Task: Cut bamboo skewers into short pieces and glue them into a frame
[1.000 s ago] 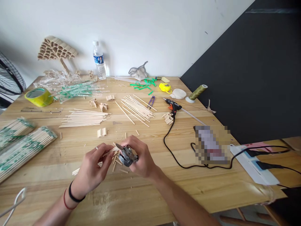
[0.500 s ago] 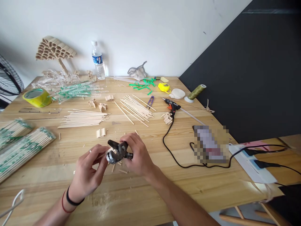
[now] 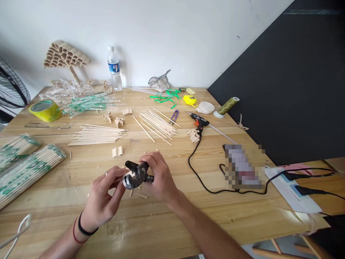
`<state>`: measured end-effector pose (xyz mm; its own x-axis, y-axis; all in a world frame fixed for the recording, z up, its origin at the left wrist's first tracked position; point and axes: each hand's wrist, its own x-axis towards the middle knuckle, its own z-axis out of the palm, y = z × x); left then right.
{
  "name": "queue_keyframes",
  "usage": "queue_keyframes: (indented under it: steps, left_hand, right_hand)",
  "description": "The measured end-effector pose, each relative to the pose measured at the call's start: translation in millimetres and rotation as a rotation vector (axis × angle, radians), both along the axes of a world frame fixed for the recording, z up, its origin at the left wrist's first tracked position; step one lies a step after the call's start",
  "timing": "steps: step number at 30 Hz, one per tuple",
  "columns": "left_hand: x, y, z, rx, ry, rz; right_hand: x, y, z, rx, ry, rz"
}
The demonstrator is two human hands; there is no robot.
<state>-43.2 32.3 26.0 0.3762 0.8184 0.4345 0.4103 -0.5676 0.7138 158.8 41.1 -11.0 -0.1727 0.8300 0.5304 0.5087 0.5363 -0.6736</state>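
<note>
My right hand [image 3: 159, 178] is wrapped round the handles of a dark hand cutter [image 3: 138, 174], whose curved jaw points left. My left hand [image 3: 104, 198] is closed in a pinch right beside that jaw. Between its fingers is a thin wooden stick, mostly hidden, with a pale bit showing at the jaw. Short cut stick pieces [image 3: 142, 196] lie on the wooden table [image 3: 172, 230] below the cutter. Just beyond the hands sits a small glued bundle of short sticks [image 3: 117, 151]. Two spreads of long sticks, one on the left [image 3: 97, 135] and one in the middle [image 3: 159, 124], lie farther back.
A glue gun [image 3: 198, 121] lies right, its black cable looping past a blurred flat object [image 3: 244, 165] to a power strip [image 3: 293, 190]. Packed sticks [image 3: 32, 172], yellow tape [image 3: 45, 110] and a ruler [image 3: 48, 125] are left. A bottle [image 3: 114, 70] and a stick-built tree shape [image 3: 64, 55] stand behind.
The whole view has shifted slightly, so things appear a little farther right. Both hands keep their hold, with the cutter in nearly the same pose.
</note>
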Motion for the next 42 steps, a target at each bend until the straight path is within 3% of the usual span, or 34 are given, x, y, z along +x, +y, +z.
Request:
queue_keyframes:
  steps: [42]
  left_hand:
    - [-2.8, -2.7, -2.6, 0.09, -0.002, 0.018]
  right_hand:
    - [-4.4, -3.1, -5.1, -0.013, -0.083, -0.084]
